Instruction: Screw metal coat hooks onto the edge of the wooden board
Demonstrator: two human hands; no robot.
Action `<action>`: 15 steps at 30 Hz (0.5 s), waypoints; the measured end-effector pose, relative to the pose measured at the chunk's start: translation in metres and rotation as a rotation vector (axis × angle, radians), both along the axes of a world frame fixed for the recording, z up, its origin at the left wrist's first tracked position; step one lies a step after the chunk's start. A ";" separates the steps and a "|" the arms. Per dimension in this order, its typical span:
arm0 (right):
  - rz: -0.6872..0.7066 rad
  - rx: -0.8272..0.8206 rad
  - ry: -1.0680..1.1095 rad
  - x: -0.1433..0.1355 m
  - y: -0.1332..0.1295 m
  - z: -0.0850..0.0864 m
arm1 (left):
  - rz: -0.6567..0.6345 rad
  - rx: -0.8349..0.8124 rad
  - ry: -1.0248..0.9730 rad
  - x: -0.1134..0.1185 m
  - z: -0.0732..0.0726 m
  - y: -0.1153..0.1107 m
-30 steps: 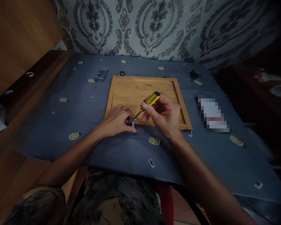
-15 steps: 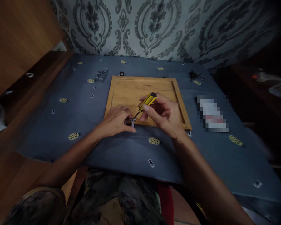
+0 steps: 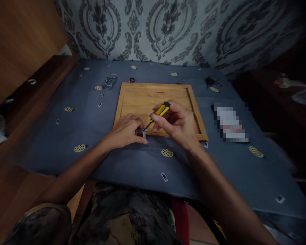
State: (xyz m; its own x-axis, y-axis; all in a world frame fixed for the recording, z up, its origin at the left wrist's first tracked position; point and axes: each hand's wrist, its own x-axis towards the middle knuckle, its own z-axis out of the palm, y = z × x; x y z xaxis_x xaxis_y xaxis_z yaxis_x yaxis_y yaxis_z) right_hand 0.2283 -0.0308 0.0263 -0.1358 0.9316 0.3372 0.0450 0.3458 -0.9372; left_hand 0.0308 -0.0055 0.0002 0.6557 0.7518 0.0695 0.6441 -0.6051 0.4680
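Observation:
A framed wooden panel (image 3: 140, 98) lies flat on the cloth-covered table. My right hand (image 3: 183, 127) grips a yellow-and-black screwdriver (image 3: 162, 111) between thumb and fingers. The shaft slants down to the left, and its tip meets a small metal fitting (image 3: 144, 134) at the panel's near edge. My left hand (image 3: 124, 131) is closed around that fitting, thumb below on the near side and fingers above on the wood. The fitting's exact kind is unclear, since the fingers cover part of it.
Beyond the panel's left side lies a tangle of dark loops (image 3: 109, 81). A small black object (image 3: 132, 80) is behind the panel. Farther right rest a black item (image 3: 212, 81) and a blurred-out rectangular object (image 3: 231, 123). A patterned wall covering (image 3: 160, 34) rises behind the blue tablecloth (image 3: 91, 126).
My right hand's thumb and fingers have shifted slightly on the screwdriver handle, which has tilted a little lower. The tip stays on the fitting, and my left hand keeps its place.

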 end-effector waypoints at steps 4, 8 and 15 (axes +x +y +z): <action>0.029 0.001 -0.034 0.001 -0.002 0.003 | 0.004 0.002 0.004 0.000 0.000 0.000; 0.000 0.045 -0.017 -0.001 -0.002 -0.001 | -0.008 0.005 0.012 0.000 0.002 0.000; -0.229 0.138 0.012 -0.005 -0.005 0.002 | -0.004 0.012 0.032 0.001 0.004 -0.001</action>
State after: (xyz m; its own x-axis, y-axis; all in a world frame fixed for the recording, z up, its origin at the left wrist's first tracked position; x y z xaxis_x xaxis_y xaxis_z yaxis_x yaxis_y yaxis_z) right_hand 0.2234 -0.0362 0.0281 0.0783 0.8825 0.4638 0.1264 0.4527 -0.8827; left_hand 0.0314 -0.0069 0.0042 0.6608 0.7483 0.0575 0.6563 -0.6134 0.4393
